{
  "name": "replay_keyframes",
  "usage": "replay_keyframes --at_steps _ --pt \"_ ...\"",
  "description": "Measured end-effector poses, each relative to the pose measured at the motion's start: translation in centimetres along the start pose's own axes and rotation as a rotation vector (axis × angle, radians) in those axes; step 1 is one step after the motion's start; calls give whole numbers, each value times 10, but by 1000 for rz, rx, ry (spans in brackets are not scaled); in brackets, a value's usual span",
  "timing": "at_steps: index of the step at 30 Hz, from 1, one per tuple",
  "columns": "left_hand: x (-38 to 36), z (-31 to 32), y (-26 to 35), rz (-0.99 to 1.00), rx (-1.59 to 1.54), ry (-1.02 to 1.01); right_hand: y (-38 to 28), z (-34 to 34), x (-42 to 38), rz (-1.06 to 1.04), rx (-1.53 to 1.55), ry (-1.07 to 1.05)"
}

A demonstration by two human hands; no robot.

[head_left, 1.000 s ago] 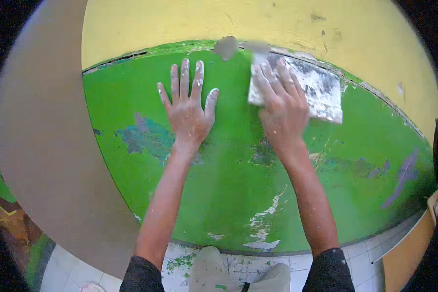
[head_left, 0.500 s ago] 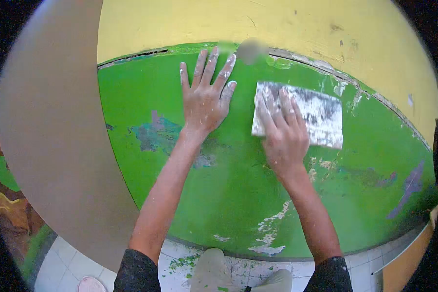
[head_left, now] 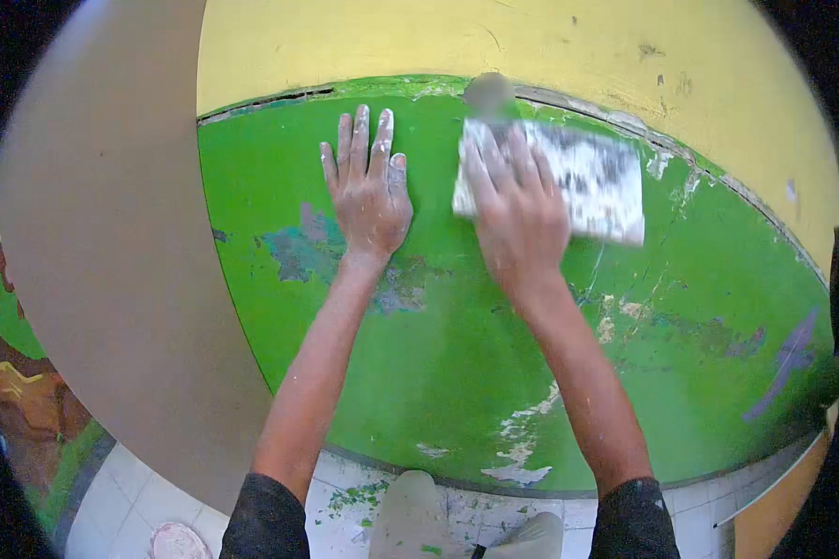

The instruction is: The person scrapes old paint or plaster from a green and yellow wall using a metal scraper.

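My left hand (head_left: 373, 210) lies flat on the green wall (head_left: 475, 373), fingers spread and dusted white, holding nothing. With its fingers over the left part of a rectangular sandpaper sheet (head_left: 598, 182), my right hand (head_left: 527, 214) presses the sheet against the wall. White dust covers much of the sheet's dark surface, and the hand and sheet are a little blurred. The sheet's top edge is close to the cracked seam under the yellow wall (head_left: 391, 37). Purple and teal patches (head_left: 294, 252) show below and left of my left hand.
A brown panel (head_left: 121, 233) borders the green wall on the left. Chipped filler (head_left: 522, 433) runs down the lower wall. Green paint flakes (head_left: 354, 500) lie on the white tiled floor (head_left: 135, 489), near a round pinkish object (head_left: 177, 542). An orange-brown board (head_left: 783, 503) stands at lower right.
My right hand has moved up and left across the wall with the sandpaper. My left hand has shifted slightly left and down, its fingers closer together.
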State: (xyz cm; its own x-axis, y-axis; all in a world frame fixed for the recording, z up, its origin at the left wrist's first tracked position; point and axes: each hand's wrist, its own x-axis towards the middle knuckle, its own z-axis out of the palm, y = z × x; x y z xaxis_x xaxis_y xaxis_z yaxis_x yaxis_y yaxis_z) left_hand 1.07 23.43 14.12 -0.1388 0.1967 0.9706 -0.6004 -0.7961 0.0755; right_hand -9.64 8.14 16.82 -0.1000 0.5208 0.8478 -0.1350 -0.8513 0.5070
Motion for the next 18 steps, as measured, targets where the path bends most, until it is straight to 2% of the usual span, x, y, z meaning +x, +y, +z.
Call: replay_keyframes --at_steps 2,7,9,13,15,16,17,18 --pt "-3 2 -3 -12 4 3 -4 3 30 5 -75 -26" --pt "-4 -12 -5 -41 -30 0 -14 -7 2 37 -27 -85" --pt "-5 -20 0 -88 -167 42 -16 -8 -10 26 37 -16" --pt "4 -38 22 -71 -334 73 -23 -5 26 108 -9 -51" --pt "4 -54 35 66 -435 56 -21 -2 11 98 -15 -61" --pt "4 -60 37 116 -435 -22 -23 -9 2 106 24 -73" --pt "5 -68 39 123 -427 -17 -24 -13 -4 115 66 -80" --pt "6 -77 44 167 -408 -134 -25 -17 -8 108 95 -50"
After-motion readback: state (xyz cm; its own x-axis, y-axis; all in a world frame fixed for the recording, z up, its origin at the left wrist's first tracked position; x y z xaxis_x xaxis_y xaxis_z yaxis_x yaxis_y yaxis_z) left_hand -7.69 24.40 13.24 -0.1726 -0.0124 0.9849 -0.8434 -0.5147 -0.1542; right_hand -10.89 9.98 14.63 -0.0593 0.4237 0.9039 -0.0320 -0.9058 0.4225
